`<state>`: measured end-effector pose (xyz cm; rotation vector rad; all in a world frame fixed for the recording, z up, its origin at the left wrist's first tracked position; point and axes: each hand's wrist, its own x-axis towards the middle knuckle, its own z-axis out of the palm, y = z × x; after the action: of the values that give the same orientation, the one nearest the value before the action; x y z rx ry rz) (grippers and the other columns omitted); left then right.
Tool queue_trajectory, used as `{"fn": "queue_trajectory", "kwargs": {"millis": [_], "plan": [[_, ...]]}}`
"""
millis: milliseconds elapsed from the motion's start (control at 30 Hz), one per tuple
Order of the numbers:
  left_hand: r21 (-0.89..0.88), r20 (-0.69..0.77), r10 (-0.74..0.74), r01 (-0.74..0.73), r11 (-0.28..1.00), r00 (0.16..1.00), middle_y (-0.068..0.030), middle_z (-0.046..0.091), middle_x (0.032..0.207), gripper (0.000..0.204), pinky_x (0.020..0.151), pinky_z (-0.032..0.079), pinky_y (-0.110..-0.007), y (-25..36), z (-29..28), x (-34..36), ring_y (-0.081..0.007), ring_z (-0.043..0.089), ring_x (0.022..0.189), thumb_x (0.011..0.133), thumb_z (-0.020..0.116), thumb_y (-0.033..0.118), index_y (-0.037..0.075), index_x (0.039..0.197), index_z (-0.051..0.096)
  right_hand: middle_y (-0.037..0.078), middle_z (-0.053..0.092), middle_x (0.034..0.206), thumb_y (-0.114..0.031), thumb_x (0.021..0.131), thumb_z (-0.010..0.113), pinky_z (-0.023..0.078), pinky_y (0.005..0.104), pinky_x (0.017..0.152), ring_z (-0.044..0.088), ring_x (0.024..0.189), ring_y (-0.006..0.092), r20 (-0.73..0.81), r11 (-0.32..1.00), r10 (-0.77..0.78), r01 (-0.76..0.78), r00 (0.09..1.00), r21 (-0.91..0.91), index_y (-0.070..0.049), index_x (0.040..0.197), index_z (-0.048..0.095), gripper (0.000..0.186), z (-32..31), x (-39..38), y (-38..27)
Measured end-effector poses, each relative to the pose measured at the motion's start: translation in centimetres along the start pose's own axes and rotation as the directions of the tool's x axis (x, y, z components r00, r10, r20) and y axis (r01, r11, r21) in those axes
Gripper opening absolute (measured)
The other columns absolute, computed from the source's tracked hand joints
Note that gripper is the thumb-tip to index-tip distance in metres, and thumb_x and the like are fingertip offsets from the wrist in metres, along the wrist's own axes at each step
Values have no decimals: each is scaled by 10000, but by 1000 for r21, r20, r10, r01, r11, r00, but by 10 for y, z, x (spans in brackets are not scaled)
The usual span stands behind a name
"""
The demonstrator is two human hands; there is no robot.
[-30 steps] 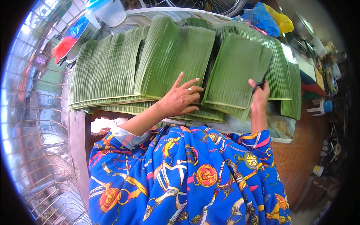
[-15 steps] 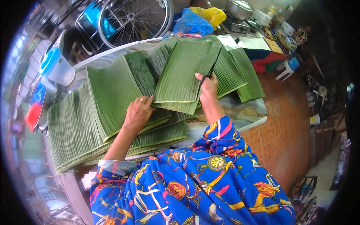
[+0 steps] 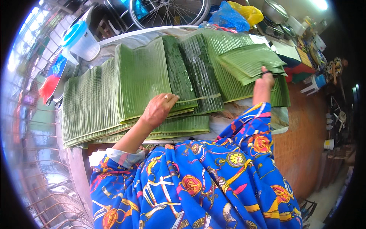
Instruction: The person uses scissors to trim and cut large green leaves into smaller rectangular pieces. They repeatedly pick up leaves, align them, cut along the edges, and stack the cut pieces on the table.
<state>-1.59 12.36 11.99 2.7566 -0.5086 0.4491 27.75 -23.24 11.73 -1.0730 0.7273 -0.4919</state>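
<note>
Cut banana leaves lie in overlapping piles across the table, with a light green pile (image 3: 141,80) left of centre and darker glossy leaves (image 3: 200,72) beside it. My left hand (image 3: 160,108), a ring on one finger, is closed at the lower edge of the centre leaves; its thumb is hidden. At the right, my right hand (image 3: 264,82) grips a smaller cut banana leaf piece (image 3: 249,61) above other leaves. A black handle of scissors (image 3: 268,72) shows in the same hand; the blades cannot be made out.
A clear pitcher with a blue lid (image 3: 82,42) stands at the table's left end. Beyond the far edge are a wheelchair wheel (image 3: 167,11), blue and yellow plastic bags (image 3: 230,17) and a metal pot (image 3: 275,12). A small white stool (image 3: 313,84) stands at the right.
My right hand has carried the cut leaf piece and scissors rightward, away from my left hand. My left hand has let go of that piece and is at the centre leaves. The view has shifted.
</note>
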Motion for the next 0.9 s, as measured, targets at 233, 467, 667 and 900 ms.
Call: {"fn": "queue_trajectory", "kwargs": {"millis": [233, 467, 667, 900], "plan": [[-624, 182, -417, 432, 651, 891, -142, 475, 1437, 721, 1134, 292, -426, -11, -39, 32, -298, 434, 1339, 917, 505, 557, 55, 1429, 430, 90, 668, 1087, 37, 691, 776, 487, 340, 905, 636, 964, 231, 709, 998, -52, 16, 703, 58, -1, 1126, 635, 459, 32, -66, -79], [-933, 256, -173, 197, -301, 951, -151, 338, 1519, 999, 1096, 335, -467, -26, -50, 70, -320, 390, 1352, 849, 442, 756, 40, 1512, 226, 81, 691, 1076, -41, 753, 749, 517, 323, 885, 657, 980, 196, 940, 987, 159, -18, 302, -161, -29, 1170, 626, 435, 20, -175, -69], [-876, 371, -396, 175, -450, 840, -110, 501, 1378, 827, 1077, 370, -377, 3, -25, 41, -215, 473, 1264, 876, 619, 568, 38, 1450, 351, 58, 654, 1153, 26, 730, 748, 460, 290, 942, 621, 1038, 180, 942, 969, 229, 35, 246, -245, -25, 1263, 555, 568, 0, -198, -16], [-915, 396, -647, 221, -337, 652, -91, 640, 1149, 443, 910, 508, -360, -3, -32, 49, -197, 612, 1049, 851, 749, 208, 13, 1210, 578, 55, 652, 1159, 39, 722, 747, 446, 302, 968, 603, 1084, 183, 954, 961, 275, -8, 117, -276, -24, 1273, 548, 589, 9, -198, -7]]}}
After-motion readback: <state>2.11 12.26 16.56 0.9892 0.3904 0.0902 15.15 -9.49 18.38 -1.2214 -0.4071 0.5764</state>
